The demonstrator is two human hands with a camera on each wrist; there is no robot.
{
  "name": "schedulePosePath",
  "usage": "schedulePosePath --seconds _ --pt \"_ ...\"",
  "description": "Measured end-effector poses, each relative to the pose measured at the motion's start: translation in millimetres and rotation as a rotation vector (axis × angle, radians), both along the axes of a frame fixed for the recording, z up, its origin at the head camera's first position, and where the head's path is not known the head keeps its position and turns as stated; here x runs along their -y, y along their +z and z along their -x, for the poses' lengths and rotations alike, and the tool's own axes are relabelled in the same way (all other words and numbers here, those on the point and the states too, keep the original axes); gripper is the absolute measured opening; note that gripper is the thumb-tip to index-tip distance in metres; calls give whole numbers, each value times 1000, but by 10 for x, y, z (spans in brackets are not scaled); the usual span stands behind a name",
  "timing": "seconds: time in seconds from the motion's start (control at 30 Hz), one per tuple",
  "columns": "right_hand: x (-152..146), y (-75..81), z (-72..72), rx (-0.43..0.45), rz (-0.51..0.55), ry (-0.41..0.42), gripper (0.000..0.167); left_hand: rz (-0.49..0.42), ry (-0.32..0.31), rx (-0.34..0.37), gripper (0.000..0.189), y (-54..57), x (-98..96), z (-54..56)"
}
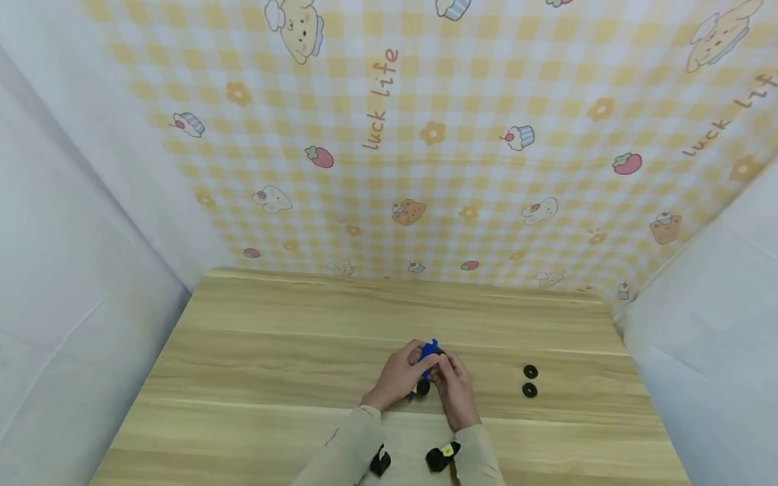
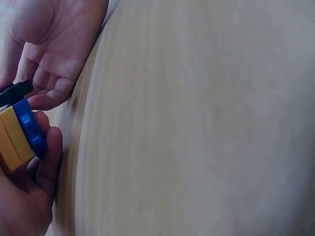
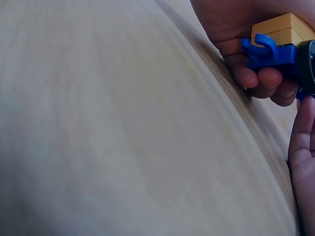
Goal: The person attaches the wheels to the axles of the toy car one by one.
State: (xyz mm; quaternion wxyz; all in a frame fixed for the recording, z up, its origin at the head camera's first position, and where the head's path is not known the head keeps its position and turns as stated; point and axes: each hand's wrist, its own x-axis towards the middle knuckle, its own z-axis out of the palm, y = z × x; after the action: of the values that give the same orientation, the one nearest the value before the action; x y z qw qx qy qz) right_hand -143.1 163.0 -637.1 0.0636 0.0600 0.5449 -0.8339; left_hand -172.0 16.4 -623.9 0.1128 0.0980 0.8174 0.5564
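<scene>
Between the two hands is a small toy car (image 1: 429, 349) of blue and yellow building blocks. My left hand (image 1: 397, 373) grips its body, fingers curled beneath the yellow blocks (image 2: 14, 140) and the blue base (image 3: 273, 56). A blue hook-like piece (image 3: 262, 44) sticks out at one end. One black wheel (image 1: 423, 387) shows at the near end. My right hand (image 1: 456, 390) pinches another black wheel (image 2: 17, 92) at the car's side; its fingertips are partly hidden. In the right wrist view that wheel (image 3: 306, 66) stands against the blue base.
Two black tire rings (image 1: 530, 381) lie on the wooden table (image 1: 253, 383) to the right of the hands. Black wrist cameras (image 1: 439, 459) sit on both wrists. A checkered yellow curtain (image 1: 426, 178) hangs behind, with white sheets (image 1: 733, 294) at the sides.
</scene>
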Motion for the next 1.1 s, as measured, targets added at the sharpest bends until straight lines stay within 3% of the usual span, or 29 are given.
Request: schedulePosePath --seconds 0.27,0.57,0.77,0.93,1.1 --pt "-28 -5 9 -9 2 25 23 -19 -31 12 45 42 16 -1" --pt "42 34 -3 7 3 -42 17 -44 -48 46 45 42 63 2" --pt "26 6 0 12 101 -9 14 -137 -6 130 52 37 175 -24" --pt "-37 -28 -10 -8 219 4 15 -240 -56 193 51 12 205 -42" --pt "-45 -4 -14 6 232 -19 15 -293 -100 201 48 30 214 -46"
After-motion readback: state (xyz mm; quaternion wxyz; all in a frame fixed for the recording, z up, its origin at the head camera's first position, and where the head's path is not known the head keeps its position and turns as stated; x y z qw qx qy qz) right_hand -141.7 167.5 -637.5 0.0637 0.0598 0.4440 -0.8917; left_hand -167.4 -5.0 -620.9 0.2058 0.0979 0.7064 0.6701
